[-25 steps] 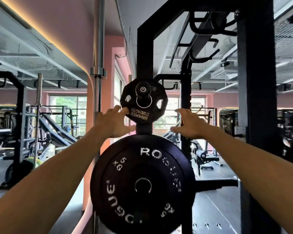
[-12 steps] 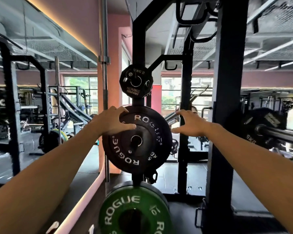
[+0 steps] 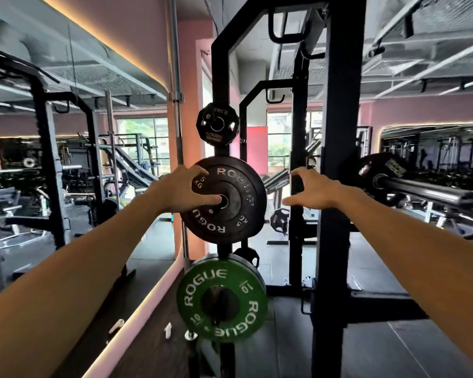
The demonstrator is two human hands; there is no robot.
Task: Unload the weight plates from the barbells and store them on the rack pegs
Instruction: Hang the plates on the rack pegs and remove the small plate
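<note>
A black 5 kg Rogue plate (image 3: pixel 230 203) hangs on the middle peg of the black rack upright (image 3: pixel 219 77). My left hand (image 3: pixel 186 190) lies on its left face, fingers spread, thumb near the centre hole. My right hand (image 3: pixel 310 192) hovers to the right of the plate, fingers spread, touching nothing. Above hangs a small black 2.5 kg plate (image 3: pixel 217 124). Below sits a green 10 kg Rogue plate (image 3: pixel 221 298). At the right, a barbell sleeve (image 3: pixel 426 190) sticks out with a black plate (image 3: pixel 380 167) on it.
A thick black rack post (image 3: pixel 336 186) stands just right of my right hand. A mirror wall (image 3: pixel 79 159) runs along the left with a vertical steel bar (image 3: pixel 176 105) beside it. Dark rubber floor (image 3: pixel 380 345) lies below.
The view has dropped and drawn back from the rack, showing the green plate in full. My left hand shifted from the 5 kg plate's top edge onto its face; my right hand stays off it.
</note>
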